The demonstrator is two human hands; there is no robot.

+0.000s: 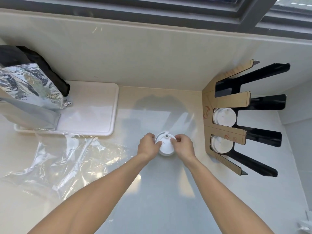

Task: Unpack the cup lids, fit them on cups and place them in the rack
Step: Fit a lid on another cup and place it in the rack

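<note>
A: Nearest the camera, two bare forearms run up the table [152,200] and meet over one cup [164,152] standing upright at mid-table. Lid [164,141] sits on top of it.

B: Fingers?

A: Left hand [147,146] is curled on the lid's left rim, thumb pressing down on top. Right hand [183,146] mirrors it on the right rim, thumb and forefinger pinched at the edge. Both are bent and closed on the lid, not spread. Whether the lid is snapped fully home cannot be told; the cup body is mostly hidden beneath it.

B: Relation for the next move?

A: Rack [226,119] lies to the right of the cup and slightly beyond it, so the right hand is nearer. The slots run left to right, with closed ends toward the cup and open mouths facing right. Judged: the cup would likely go around to the open ends, or down from above.

B: Occupancy?

A: Two lidded cups are seated: near one [222,144], next one [224,117]. The slot beyond those looks empty, showing only black.

B: Room?

A: Bare table between cup and rack. Left, well apart: crumpled clear wrap [67,159]. Farther left: white tray [94,108] carrying a foil bag [30,85]. Wall behind, window above.
</note>
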